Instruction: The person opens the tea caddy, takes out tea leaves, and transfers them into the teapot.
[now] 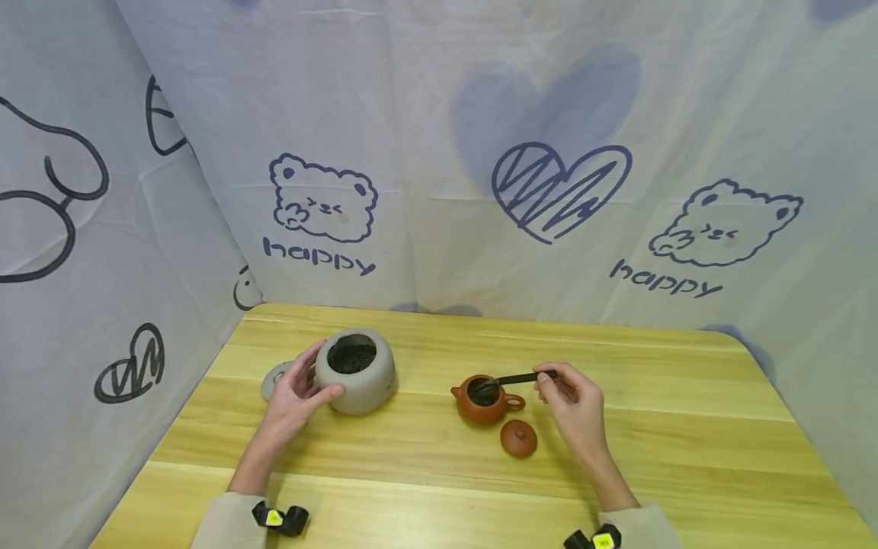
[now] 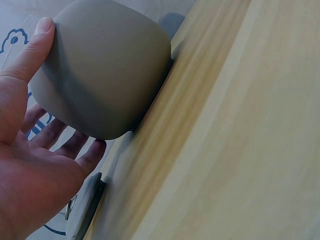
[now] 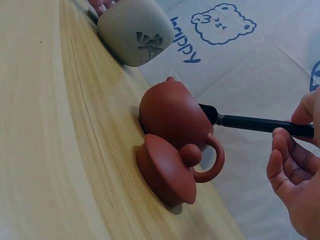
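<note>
Across the wooden table [image 1: 425,488], your forearms reach forward, well apart, slanting inward a little. The gray jar [image 1: 362,395] with dark contents is at your left; your left hand [image 1: 295,393] spans its left side, thumb on the near side, fingers behind, holding it in a wide grip. Your right hand [image 1: 576,408] is turned toward the red-brown teapot [image 1: 480,415], thumb and fingertips closed in a pinch on the black scoop [image 1: 523,378], whose head sits in the teapot's mouth. The teapot's lid [image 1: 519,440] lies just beside it, on your side.
</note>
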The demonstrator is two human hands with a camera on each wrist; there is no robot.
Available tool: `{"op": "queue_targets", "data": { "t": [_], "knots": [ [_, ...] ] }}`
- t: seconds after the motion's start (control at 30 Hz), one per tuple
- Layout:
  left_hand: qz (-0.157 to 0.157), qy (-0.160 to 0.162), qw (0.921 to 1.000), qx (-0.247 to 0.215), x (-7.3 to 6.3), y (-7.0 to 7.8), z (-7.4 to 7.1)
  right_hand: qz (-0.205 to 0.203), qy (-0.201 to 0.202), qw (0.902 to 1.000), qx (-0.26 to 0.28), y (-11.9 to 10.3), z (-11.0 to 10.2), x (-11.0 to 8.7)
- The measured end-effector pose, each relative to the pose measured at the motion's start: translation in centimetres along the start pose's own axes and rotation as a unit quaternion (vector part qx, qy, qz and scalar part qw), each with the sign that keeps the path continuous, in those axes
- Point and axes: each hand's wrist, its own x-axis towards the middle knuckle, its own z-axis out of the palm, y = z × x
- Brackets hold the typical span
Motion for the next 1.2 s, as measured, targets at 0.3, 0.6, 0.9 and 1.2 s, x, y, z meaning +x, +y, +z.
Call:
{"op": "queue_targets", "data": {
  "t": [0.3, 0.6, 0.9, 1.2],
  "knots": [
    [0.002, 0.0, 1.0, 0.003, -0.1, 0.1, -0.1, -0.006, 0.004, 1.0, 0.002, 0.0, -0.1, 0.0],
    [0.009, 0.005, 0.9999, 0.008, -0.3, -0.1, 0.0, -0.011, 0.024, 0.9995, 0.017, 0.0, -0.5, -0.1],
    [0.017, 0.003, 0.9999, 0.003, -0.5, -0.2, 0.2, 0.012, 0.071, 0.9969, 0.032, -0.4, -1.5, -0.4],
    [0.013, 0.003, 0.9999, 0.001, -0.4, -0.1, 0.2, 0.044, 0.094, 0.9941, 0.032, 0.4, -4.6, -1.3]
  ]
}}
